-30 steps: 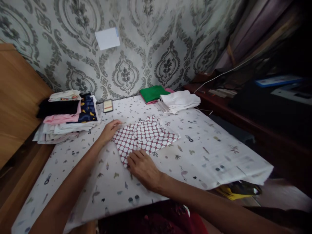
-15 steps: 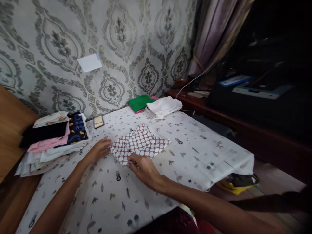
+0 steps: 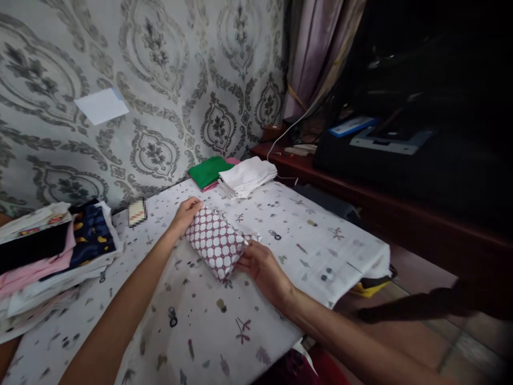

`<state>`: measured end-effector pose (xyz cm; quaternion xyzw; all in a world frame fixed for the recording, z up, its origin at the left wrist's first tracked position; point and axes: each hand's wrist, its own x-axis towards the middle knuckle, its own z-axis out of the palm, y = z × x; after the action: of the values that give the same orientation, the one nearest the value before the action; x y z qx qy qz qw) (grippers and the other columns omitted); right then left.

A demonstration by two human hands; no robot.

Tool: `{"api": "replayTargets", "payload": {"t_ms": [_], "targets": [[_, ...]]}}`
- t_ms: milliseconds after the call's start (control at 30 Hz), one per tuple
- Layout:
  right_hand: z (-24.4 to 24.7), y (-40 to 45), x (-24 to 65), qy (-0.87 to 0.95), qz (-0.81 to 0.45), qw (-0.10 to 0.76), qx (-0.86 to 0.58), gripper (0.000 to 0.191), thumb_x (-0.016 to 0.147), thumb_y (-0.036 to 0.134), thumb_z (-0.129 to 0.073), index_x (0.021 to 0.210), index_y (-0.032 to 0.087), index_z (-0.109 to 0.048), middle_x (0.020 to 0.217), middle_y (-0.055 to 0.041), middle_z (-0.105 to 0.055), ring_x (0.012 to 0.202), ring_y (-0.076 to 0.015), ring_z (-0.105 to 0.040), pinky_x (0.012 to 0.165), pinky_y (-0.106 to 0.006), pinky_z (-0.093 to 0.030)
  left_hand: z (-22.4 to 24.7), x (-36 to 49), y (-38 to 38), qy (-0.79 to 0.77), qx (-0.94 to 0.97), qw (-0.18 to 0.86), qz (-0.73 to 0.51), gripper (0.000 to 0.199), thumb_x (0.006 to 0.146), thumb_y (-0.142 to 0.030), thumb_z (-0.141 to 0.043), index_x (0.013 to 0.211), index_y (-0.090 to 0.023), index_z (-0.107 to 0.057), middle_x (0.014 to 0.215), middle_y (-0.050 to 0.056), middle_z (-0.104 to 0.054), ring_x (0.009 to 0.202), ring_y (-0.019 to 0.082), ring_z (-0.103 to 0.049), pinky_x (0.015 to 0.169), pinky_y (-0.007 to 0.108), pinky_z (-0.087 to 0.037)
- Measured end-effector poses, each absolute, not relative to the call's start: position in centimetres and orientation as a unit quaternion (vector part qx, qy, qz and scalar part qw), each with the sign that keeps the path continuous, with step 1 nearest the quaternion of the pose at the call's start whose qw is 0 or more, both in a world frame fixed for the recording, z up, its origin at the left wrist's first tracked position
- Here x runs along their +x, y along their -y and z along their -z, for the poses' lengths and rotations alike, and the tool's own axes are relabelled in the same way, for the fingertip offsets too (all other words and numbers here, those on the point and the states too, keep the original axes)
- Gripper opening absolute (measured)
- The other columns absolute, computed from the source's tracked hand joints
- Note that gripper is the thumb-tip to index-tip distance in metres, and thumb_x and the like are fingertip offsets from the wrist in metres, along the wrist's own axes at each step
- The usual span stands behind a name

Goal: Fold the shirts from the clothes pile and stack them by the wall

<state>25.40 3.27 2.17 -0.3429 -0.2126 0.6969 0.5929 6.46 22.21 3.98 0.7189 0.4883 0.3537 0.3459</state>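
Seen from where I stand, the patterned cloth (image 3: 216, 243) lies folded at the centre of the covered bench (image 3: 320, 256). The left hand (image 3: 187, 215) touches its ten o'clock corner; I cannot tell whether those fingers are clamped. The right hand (image 3: 264, 267) meets its edge at four o'clock, fingers curled; their closure on the fabric is likewise unclear. Relative to the cloth: green cloth (image 3: 209, 171), twelve o'clock; white stack (image 3: 250, 175), one o'clock; clothes pile (image 3: 94, 232), nine o'clock.

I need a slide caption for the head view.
Left hand and right hand hold a folded patterned cloth over printed fabric.
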Motion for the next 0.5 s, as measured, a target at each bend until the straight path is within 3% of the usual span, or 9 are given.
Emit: {"api": "replayTargets", "payload": {"t_ms": [100, 233, 500], "targets": [[-2.1, -4.2, 26.5, 0.206, -0.702, 0.559, -0.389, 0.026, 0.076, 0.037, -0.074, 0.088, 0.018, -0.062, 0.084, -0.0046, -0.072, 0.072, -0.0171, -0.069, 0.074, -0.032, -0.056, -2.6, 9.0, -23.5, -0.494, 0.740, 0.324, -0.322, 0.020, 0.078, -0.039, -0.056, 0.069, -0.020, -0.054, 0.063, -0.005, -0.049, 0.065, 0.014, -0.047, 0.066, 0.026, -0.038], [-2.1, -5.3, 27.4, 0.227, -0.689, 0.510, -0.462, 0.011, 0.079, 0.022, -0.071, 0.081, 0.015, -0.063, 0.073, -0.0047, -0.071, 0.062, -0.0149, -0.068, 0.063, -0.028, -0.058, -2.0, 10.0, -24.2, -0.505, 0.761, 0.280, -0.294, 0.018, 0.080, -0.035, -0.054, 0.069, -0.021, -0.050, 0.062, -0.005, -0.047, 0.064, 0.015, -0.047, 0.066, 0.026, -0.038], [-2.1, -5.8, 28.9, 0.246, -0.659, 0.501, -0.505, 0.004, 0.083, 0.014, -0.062, 0.081, 0.016, -0.059, 0.070, -0.0024, -0.069, 0.057, -0.0129, -0.068, 0.063, -0.027, -0.059, -1.0, 11.7, -24.2, -0.553, 0.777, 0.164, -0.252, 0.016, 0.089, -0.034, -0.050, 0.077, -0.023, -0.051, 0.068, -0.002, -0.055, 0.072, 0.019, -0.056, 0.069, 0.028, -0.040]]}}
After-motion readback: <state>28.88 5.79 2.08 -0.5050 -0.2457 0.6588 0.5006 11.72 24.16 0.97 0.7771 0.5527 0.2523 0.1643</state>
